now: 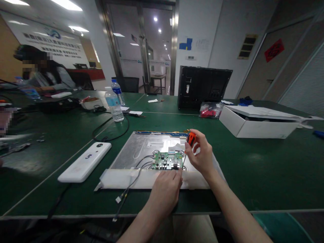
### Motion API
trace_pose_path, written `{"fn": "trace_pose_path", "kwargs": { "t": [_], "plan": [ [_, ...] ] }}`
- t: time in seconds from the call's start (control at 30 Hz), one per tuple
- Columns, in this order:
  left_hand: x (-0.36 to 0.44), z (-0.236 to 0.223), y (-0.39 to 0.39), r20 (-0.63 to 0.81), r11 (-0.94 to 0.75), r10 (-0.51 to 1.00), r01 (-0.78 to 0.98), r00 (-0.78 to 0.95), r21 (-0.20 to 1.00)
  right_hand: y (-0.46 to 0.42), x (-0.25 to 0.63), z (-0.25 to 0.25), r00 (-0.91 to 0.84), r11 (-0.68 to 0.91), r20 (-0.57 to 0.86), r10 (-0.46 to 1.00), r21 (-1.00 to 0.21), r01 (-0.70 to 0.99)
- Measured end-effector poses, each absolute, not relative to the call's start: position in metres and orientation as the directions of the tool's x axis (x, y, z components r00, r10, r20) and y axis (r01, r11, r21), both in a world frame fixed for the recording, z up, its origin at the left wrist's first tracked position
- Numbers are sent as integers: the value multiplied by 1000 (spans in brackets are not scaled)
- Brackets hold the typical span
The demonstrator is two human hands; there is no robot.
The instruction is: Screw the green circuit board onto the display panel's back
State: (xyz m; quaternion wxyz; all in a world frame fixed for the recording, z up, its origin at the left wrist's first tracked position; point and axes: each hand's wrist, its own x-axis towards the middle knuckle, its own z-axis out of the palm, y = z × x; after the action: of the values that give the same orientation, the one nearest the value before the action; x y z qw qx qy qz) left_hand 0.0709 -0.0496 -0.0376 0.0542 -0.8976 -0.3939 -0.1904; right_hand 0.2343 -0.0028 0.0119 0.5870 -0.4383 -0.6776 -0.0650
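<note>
In the head view, the circuit board (165, 158) lies on the metal back of a flat display panel (128, 153), which rests on the green table (255, 175). The board is directly beyond the fingertips of the left hand (167, 189) and to the left of the right hand (202, 155). The right hand is raised above the right part of the panel, thumb and fingers pinching the orange-and-black handle of a screwdriver (191, 138). The screwdriver shaft slants down to the board's near right corner. The left hand lies palm down over the panel's near strip, fingers close together, with the index finger reaching that same corner; whether the fingertips grip anything there cannot be told. Dark cables (138, 177) run from the board's left side over the panel's near edge, ending in white connectors. A white device (84, 162) marked "5" lies left of the panel, apart from both hands. A white box (265, 129) sits farther back on the right, near a black monitor housing (205, 87).
</note>
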Motion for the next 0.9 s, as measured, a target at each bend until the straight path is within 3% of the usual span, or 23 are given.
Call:
{"fn": "trace_pose_path", "kwargs": {
  "t": [0.23, 0.4, 0.67, 0.9],
  "plan": [
    [71, -36, -50, 374, -678, 694, 733, 615, 53, -3, 234, 15, 48, 608, 855, 516, -405, 683],
    [72, -36, -50, 374, -677, 694, 734, 616, 48, -4, 234, 12, 89, 604, 833, 546, -465, 647],
    [72, -35, -50, 396, -683, 680, 729, 617, 37, -3, 235, 15, 30, 616, 856, 517, -396, 681],
    [72, -37, -49, 402, -682, 680, 730, 613, 41, -6, 235, 13, 56, 602, 845, 531, -423, 677]
  ]
}}
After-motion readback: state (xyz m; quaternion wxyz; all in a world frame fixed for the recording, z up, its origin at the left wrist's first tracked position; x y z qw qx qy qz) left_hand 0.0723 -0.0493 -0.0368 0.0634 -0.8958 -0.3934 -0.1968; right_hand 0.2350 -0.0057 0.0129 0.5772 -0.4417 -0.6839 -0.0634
